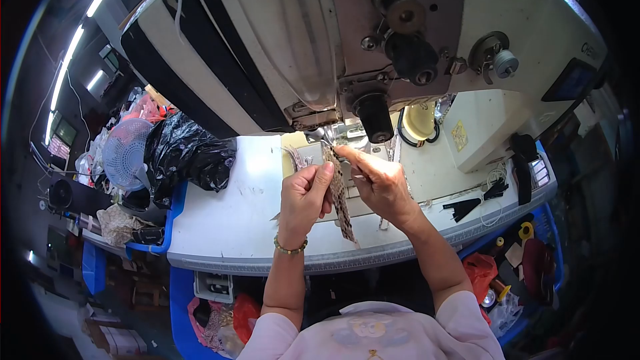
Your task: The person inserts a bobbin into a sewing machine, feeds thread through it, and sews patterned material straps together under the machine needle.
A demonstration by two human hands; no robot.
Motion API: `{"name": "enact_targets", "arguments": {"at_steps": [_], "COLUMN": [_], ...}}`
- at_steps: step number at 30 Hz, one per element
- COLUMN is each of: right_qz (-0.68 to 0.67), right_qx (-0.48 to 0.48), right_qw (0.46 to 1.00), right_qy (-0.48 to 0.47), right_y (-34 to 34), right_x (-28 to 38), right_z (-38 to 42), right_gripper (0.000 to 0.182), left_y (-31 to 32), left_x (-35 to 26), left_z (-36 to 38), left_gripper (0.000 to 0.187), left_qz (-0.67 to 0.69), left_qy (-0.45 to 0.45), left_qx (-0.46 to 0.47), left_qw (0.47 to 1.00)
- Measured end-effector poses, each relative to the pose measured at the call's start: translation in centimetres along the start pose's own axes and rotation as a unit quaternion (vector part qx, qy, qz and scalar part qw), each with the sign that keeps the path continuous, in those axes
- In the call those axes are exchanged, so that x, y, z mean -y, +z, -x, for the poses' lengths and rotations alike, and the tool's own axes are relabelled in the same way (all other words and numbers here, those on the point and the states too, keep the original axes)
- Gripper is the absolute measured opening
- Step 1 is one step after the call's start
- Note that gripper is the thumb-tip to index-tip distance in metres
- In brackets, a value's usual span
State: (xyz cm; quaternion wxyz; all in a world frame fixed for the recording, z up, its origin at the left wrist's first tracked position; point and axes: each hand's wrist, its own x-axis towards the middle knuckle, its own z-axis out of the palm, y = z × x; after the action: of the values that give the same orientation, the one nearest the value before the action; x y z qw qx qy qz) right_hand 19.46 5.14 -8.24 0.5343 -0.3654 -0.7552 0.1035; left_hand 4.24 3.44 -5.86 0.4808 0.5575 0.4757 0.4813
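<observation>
A narrow strip with a black-and-beige snakeskin pattern (pixel 343 210) hangs from just under the sewing machine (pixel 413 40) head, its lower end reaching toward the table's front edge. My left hand (pixel 305 193) pinches it from the left, thumb on top. From the right, my right hand (pixel 383 183) meets the strip's upper end, index finger stretched along it and the other fingers curled under; its thumb is mostly hidden. More thin strips (pixel 299 159) lie left of the needle area, partly behind my left hand. The needle itself is hard to make out.
Black plastic bags (pixel 190 153) and a lilac basket (pixel 127 153) crowd the left. A yellow round part (pixel 419 123) sits behind my right hand. Black pieces (pixel 461 209) lie on the white table (pixel 220 227) at right. Blue bins (pixel 180 307) hold scraps below.
</observation>
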Motion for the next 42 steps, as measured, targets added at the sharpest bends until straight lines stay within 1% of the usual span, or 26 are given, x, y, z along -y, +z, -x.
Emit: {"name": "enact_targets", "arguments": {"at_steps": [5, 9, 11, 21, 30, 32, 35, 39, 42], "right_qz": [0.004, 0.004, 0.013, 0.017, 0.017, 0.013, 0.023, 0.010, 0.030], "right_qx": [-0.014, -0.008, -0.017, -0.024, -0.005, -0.004, -0.002, -0.004, 0.003], "right_qw": [1.000, 1.000, 0.999, 0.999, 1.000, 1.000, 1.000, 1.000, 1.000], "right_qy": [-0.017, -0.007, -0.023, -0.025, 0.000, -0.002, -0.008, -0.008, -0.005], "right_y": [0.3, 0.2, 0.3, 0.3, 0.2, 0.1, 0.0, 0.1, 0.1], "right_x": [-0.3, -0.1, -0.3, -0.2, 0.0, 0.1, 0.2, 0.1, 0.1], "right_z": [0.1, 0.0, 0.1, 0.1, 0.0, 0.1, 0.0, 0.2, 0.4], "right_gripper": [0.039, 0.039, 0.049, 0.049, 0.049, 0.051, 0.052, 0.055, 0.057], "left_y": [-0.2, -0.3, -0.4, -0.3, -0.2, -0.6, -1.2, -1.3, -1.4], "left_x": [0.1, -0.1, 0.1, -0.6, -1.1, -0.9, 0.4, -0.2, -0.1], "left_z": [0.3, 0.7, 0.8, 0.7, -1.4, -2.2, -3.9, -4.9, -5.6], "left_gripper": [0.033, 0.033, 0.033, 0.033, 0.029, 0.027, 0.026, 0.024, 0.022], "left_qz": [-0.004, -0.016, -0.024, -0.033, -0.029, -0.026, -0.007, 0.006, 0.024], "left_qy": [-0.001, 0.005, 0.015, -0.007, 0.001, 0.024, 0.019, 0.013, 0.006], "left_qx": [0.006, 0.010, 0.015, 0.027, 0.009, 0.035, 0.033, 0.030, 0.022], "left_qw": [1.000, 1.000, 0.999, 0.999, 1.000, 0.999, 0.999, 0.999, 0.999]}}
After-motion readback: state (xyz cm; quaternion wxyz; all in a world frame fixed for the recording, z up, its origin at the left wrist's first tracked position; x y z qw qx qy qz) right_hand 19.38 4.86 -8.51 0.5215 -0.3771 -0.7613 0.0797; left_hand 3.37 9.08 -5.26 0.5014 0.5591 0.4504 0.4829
